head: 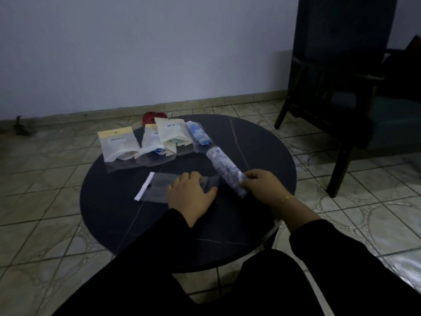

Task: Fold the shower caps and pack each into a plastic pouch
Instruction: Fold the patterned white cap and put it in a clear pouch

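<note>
A folded shower cap (224,166), white with a blue pattern, lies as a long strip on the round dark table (159,224). My right hand (262,184) pinches its near end. An empty clear plastic pouch (159,184) with a white flap lies flat at the table's middle. My left hand (191,193) rests on the pouch's right end with fingers spread. Several packed pouches (120,147) lie in a row at the far side, and one more (199,134) holds a blue-spotted cap.
A red cloth item (151,116) sits behind the packed pouches at the table's far edge. A dark armchair (341,87) stands at the right. Tiled floor surrounds the table, with a wall behind. My dark-clothed legs are at the near edge.
</note>
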The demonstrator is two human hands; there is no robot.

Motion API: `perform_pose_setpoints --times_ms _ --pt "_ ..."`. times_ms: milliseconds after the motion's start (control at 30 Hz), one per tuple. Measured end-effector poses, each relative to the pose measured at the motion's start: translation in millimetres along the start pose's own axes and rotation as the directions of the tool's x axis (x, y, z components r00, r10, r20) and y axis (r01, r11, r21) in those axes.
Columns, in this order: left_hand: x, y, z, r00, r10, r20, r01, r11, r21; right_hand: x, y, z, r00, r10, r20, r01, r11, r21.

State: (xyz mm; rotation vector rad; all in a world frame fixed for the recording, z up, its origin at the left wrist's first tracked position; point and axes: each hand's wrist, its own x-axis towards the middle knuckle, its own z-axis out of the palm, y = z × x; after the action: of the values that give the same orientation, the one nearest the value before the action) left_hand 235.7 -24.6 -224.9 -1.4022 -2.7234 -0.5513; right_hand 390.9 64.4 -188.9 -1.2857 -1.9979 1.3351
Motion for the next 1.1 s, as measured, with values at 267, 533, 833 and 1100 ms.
perform_pose_setpoints --times_ms 267,533,833,1100 --pt "1 -17 -5 1.0 0.012 -0.025 -0.017 0.978 -0.206 2 -4 -19 0.988 0.059 0.145 -0.049 0.996 -0.073" --pt "-3 -13 -7 0.994 -0.011 -0.108 -0.012 0.978 -0.209 5 -2 -17 0.999 0.015 0.032 -0.011 0.995 -0.097" --pt "-7 -13 0 0.976 -0.076 -0.203 0.016 0.959 -0.282 10 -6 -10 0.997 -0.005 0.075 0.02 0.981 -0.193" --pt "-6 -24 -1 0.973 0.15 -0.174 -0.182 0.966 -0.181 19 -12 4 0.995 -0.005 0.101 0.032 0.964 -0.265"
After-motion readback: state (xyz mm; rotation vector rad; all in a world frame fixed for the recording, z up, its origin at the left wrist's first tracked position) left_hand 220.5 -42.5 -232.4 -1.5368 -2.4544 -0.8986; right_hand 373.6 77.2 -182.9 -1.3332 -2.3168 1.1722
